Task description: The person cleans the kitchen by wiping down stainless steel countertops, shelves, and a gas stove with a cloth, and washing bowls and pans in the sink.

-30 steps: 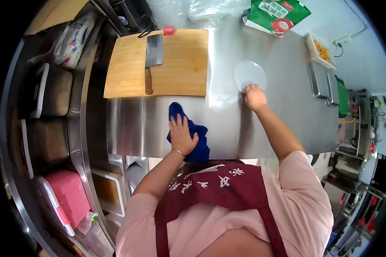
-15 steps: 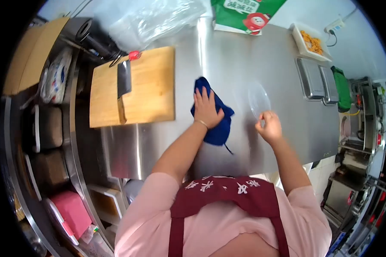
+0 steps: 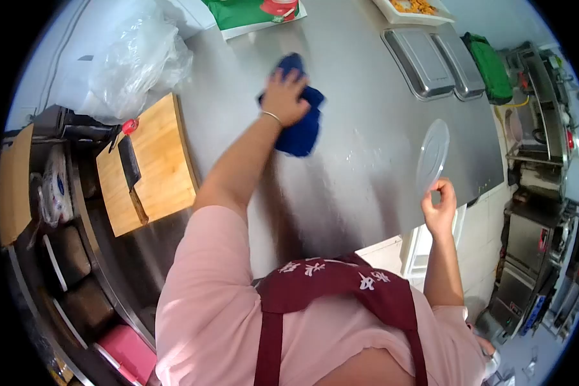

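Note:
In the head view my left hand (image 3: 287, 98) lies on a dark blue cloth (image 3: 300, 136), fingers spread and pressed over it against the steel table (image 3: 347, 199). The cloth is bunched and shows above and below the hand. My right hand (image 3: 439, 207) pinches the lower edge of a round clear plastic lid (image 3: 433, 154) between thumb and finger. That lid is held up, tilted, over the right part of the table. Small wet drops glisten on the steel between the two hands.
A wooden cutting board (image 3: 164, 164) with a cleaver (image 3: 130, 168) lies at the left. Behind it is a clear plastic bag (image 3: 138, 61). Upturned metal trays (image 3: 421, 61), a white tub (image 3: 402, 14) of orange pieces and a green bag (image 3: 254, 16) stand toward the back.
My left hand has slid the blue cloth away from me across the table. My right hand has lifted the lid and carried it to the right. The view has turned rightward.

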`<state>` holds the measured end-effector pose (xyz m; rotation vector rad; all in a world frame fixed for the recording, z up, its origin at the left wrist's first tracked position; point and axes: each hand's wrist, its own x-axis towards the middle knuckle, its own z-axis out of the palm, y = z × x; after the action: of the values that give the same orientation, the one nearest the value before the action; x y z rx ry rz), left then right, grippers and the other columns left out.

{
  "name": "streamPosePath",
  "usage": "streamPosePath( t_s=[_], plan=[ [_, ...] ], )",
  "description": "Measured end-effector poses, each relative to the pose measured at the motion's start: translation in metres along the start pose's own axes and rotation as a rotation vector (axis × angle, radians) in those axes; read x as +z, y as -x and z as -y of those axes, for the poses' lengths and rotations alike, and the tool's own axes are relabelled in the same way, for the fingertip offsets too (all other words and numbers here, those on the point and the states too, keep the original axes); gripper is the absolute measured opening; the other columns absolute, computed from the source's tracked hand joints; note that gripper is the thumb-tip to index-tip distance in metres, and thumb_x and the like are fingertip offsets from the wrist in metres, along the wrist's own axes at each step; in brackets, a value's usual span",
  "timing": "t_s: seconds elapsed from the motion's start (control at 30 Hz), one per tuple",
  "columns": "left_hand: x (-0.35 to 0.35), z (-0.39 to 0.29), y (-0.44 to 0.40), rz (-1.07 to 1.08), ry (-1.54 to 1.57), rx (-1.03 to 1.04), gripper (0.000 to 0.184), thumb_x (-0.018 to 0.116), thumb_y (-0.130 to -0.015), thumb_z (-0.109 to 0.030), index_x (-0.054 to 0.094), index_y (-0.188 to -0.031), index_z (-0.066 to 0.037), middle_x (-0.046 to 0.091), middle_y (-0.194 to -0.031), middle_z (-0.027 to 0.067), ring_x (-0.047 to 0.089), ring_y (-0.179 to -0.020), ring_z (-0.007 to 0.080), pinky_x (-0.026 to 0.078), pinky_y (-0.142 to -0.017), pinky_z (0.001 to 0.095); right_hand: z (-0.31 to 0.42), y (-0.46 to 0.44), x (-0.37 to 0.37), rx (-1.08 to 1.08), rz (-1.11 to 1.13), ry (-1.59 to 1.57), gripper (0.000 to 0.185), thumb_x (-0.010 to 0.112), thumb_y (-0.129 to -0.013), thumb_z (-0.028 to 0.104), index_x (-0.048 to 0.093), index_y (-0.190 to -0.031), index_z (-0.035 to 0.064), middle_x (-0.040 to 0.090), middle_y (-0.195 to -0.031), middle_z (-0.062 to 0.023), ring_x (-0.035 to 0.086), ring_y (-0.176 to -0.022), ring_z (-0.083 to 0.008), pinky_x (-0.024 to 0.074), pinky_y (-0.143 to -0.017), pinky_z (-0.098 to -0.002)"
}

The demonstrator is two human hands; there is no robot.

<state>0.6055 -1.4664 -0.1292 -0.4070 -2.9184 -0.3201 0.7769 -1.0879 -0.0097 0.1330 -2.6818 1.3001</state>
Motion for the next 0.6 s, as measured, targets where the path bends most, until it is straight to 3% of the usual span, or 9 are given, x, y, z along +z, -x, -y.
streamPosePath(
  t_s=[0.13, 0.23, 0.47, 0.53, 0.6],
  plan=[
    [-0.008, -0.122, 0.051, 0.009, 0.218, 0.240, 0.058, 0.057, -0.066, -0.028, 0.054, -0.122, -0.013, 0.043, -0.133, 0.0158, 0.033, -0.123, 0.0436, 0.024, -0.103, 0.0542, 0.013, -0.007, -0.002, -0.042, -0.028, -0.001, 0.017, 0.056, -0.066, -0.004, 0.046, -0.079, 0.0018, 0.049, -0.078, -0.0075, 0.048, -0.074, -0.0193, 0.0413, -0.072, -0.0279],
    [-0.018, -0.168, 0.084, -0.004, 0.366, 0.324, 0.060, 0.060, -0.066, -0.024, 0.052, -0.123, -0.009, 0.042, -0.133, 0.0159, 0.030, -0.125, 0.0431, 0.023, -0.104, 0.0548, 0.026, -0.032, -0.008, -0.156, -0.046, 0.085, 0.018, 0.058, -0.066, -0.001, 0.046, -0.079, 0.0018, 0.050, -0.078, -0.0086, 0.050, -0.074, -0.0223, 0.0429, -0.071, -0.0303],
    [-0.047, -0.159, 0.130, 0.080, 0.366, 0.198, 0.058, 0.062, -0.070, -0.024, 0.048, -0.124, -0.009, 0.038, -0.136, 0.0150, 0.028, -0.127, 0.0416, 0.021, -0.104, 0.0554, 0.008, -0.140, -0.001, -0.356, -0.117, 0.466, 0.018, 0.063, -0.066, 0.009, 0.051, -0.079, 0.0026, 0.056, -0.080, -0.0133, 0.057, -0.079, -0.0310, 0.0452, -0.069, -0.0398],
    [-0.064, -0.146, 0.147, 0.110, 0.520, 0.084, 0.060, 0.063, -0.070, -0.021, 0.045, -0.126, -0.010, 0.036, -0.137, 0.0156, 0.026, -0.128, 0.0427, 0.020, -0.104, 0.0551, -0.015, -0.178, 0.006, -0.347, -0.112, 0.606, 0.019, 0.062, -0.067, 0.010, 0.052, -0.081, 0.0029, 0.057, -0.081, -0.0131, 0.058, -0.080, -0.0311, 0.0457, -0.070, -0.0403],
    [-0.078, -0.126, 0.176, 0.023, 0.454, -0.030, 0.060, 0.063, -0.070, -0.019, 0.044, -0.126, -0.010, 0.036, -0.137, 0.0166, 0.025, -0.129, 0.0431, 0.019, -0.105, 0.0546, -0.039, -0.214, 0.015, -0.343, -0.096, 0.739, 0.019, 0.062, -0.068, 0.010, 0.054, -0.084, 0.0033, 0.058, -0.083, -0.0128, 0.058, -0.081, -0.0311, 0.0461, -0.071, -0.0408]
  ],
)
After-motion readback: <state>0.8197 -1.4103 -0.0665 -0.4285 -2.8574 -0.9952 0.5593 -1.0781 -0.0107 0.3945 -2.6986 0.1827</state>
